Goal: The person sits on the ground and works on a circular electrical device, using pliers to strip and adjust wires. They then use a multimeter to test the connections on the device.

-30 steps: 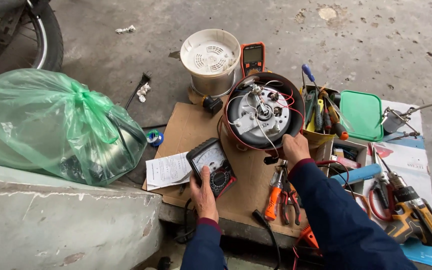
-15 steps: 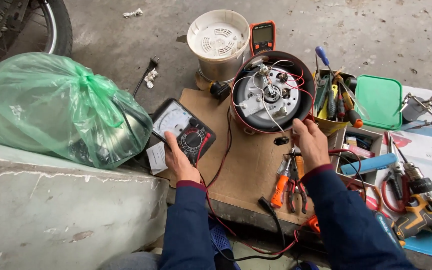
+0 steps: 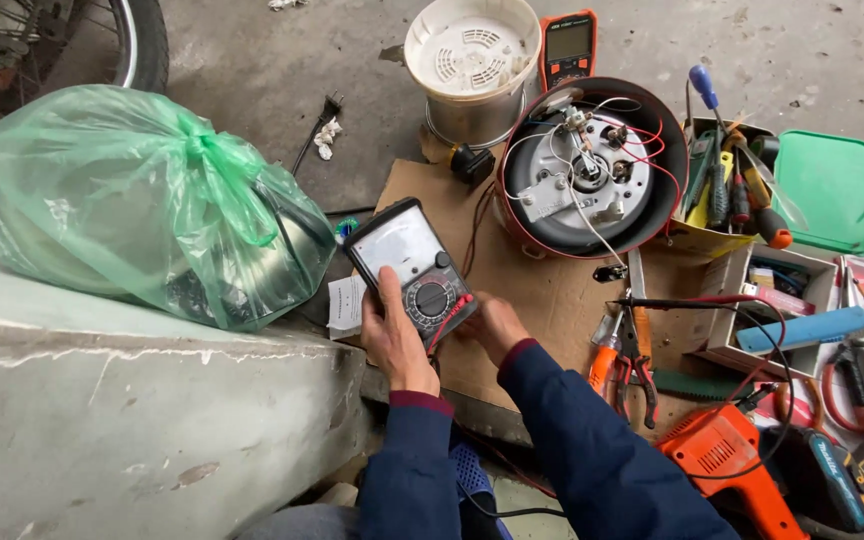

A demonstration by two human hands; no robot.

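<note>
A: Analog multimeter (image 3: 411, 268): black case, white needle dial above, round selector knob below. It sits tilted at the near left corner of the cardboard sheet (image 3: 542, 300) that covers the tabletop, just beside the green plastic bag (image 3: 132, 200).

B: Hands?

A: Left hand (image 3: 395, 338) wraps the meter's lower left edge, thumb laid up across its face beside the knob; it is closed on the case. Right hand (image 3: 489, 325) is curled against the lower right corner, where the red lead enters. Whether those fingers pinch the plug or only rest there, I cannot tell.

B: Leads?

A: Red and black wires run right across the cardboard toward the probes (image 3: 672, 301), which lie near the orange-handled pliers (image 3: 624, 362). Apart from them, the opened appliance base (image 3: 589, 168) stands with its heater plate and wiring exposed.

B: Note on handling the meter well?

A: Judgement only: keep the left hand steady on the case so the dial stays readable from above, thumb clear of the scale window. Seat the plug straight, not at an angle. Turn the selector with the fingertips, one click at a time, and keep the lead slack off the knob.

B: Other items?

A: Orange digital meter (image 3: 567, 45) and white inner basket (image 3: 472, 55) at the far edge; yellow tool tub (image 3: 722, 185) to the right.
</note>
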